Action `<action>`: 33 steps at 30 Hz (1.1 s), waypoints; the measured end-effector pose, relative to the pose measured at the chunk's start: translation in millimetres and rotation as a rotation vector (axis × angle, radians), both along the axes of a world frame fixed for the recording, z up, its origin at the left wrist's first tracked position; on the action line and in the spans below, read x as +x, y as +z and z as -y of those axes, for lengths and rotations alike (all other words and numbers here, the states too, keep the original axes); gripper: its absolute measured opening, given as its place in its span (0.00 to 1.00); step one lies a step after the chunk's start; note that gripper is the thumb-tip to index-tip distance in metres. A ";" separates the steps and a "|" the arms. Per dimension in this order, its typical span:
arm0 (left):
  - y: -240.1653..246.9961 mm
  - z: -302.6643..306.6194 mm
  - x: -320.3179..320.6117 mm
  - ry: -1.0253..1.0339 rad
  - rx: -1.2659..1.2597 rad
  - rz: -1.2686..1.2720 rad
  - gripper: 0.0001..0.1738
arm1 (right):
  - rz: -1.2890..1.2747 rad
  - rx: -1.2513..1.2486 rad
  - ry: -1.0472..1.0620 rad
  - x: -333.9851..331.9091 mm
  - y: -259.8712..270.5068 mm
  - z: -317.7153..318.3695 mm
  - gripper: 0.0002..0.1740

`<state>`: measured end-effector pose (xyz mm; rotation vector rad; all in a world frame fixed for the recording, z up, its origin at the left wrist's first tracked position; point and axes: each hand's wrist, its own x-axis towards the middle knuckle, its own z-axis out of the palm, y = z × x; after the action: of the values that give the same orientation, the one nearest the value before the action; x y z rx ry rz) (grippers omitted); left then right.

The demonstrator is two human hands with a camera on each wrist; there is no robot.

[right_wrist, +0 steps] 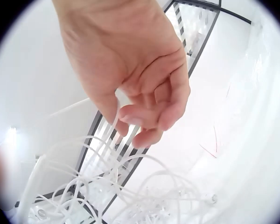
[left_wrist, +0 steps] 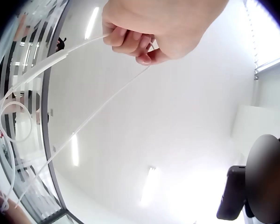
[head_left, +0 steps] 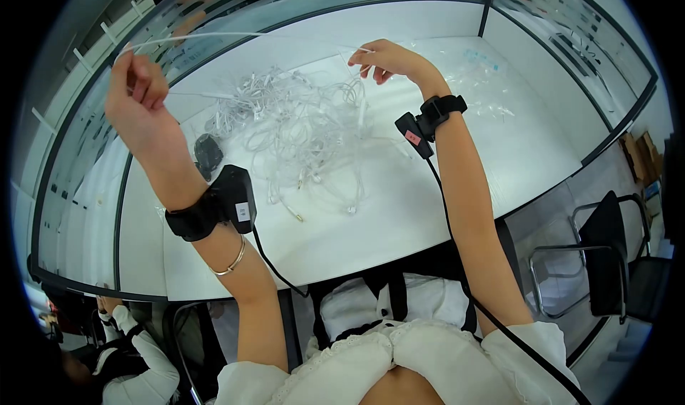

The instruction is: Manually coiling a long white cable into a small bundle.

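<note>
My left hand (head_left: 143, 109), raised at the upper left, grips a thin white cable (head_left: 193, 35) with curled fingers; in the left wrist view the cable (left_wrist: 100, 108) runs out from both sides of the hand (left_wrist: 154, 28). Across the desk, my right hand (head_left: 392, 59) pinches white cable between thumb and fingers; in the right wrist view several loops (right_wrist: 102, 158) hang by this hand (right_wrist: 130, 70). Below and between both hands lies a tangled pile of white cables (head_left: 307, 130) on the white desk (head_left: 399, 212).
A dark object (head_left: 207, 154) sits left of the pile. Clear plastic bags (head_left: 485, 84) lie at the back right. Glass-topped partitions (head_left: 385, 19) border the desk. A black chair (head_left: 606, 248) stands at the right, and another person (head_left: 143, 362) is at the lower left.
</note>
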<state>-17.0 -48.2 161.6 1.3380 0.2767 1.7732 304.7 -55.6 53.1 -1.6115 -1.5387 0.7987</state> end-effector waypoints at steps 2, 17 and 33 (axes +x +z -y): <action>1.3 2.3 1.4 0.071 0.016 0.021 0.18 | 0.011 -0.040 -0.008 -11.0 7.1 10.1 0.29; -37.2 -48.4 24.9 0.040 0.029 -0.859 0.28 | -0.803 0.743 0.295 -34.3 82.9 43.2 0.17; -47.8 -84.8 -14.0 0.456 -0.096 -0.402 0.18 | -0.555 0.964 -0.646 56.7 50.8 44.0 0.19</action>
<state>-31.0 36.6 113.8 1.6470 0.9395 1.8037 361.4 -99.5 103.9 -0.9212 -0.7085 0.0609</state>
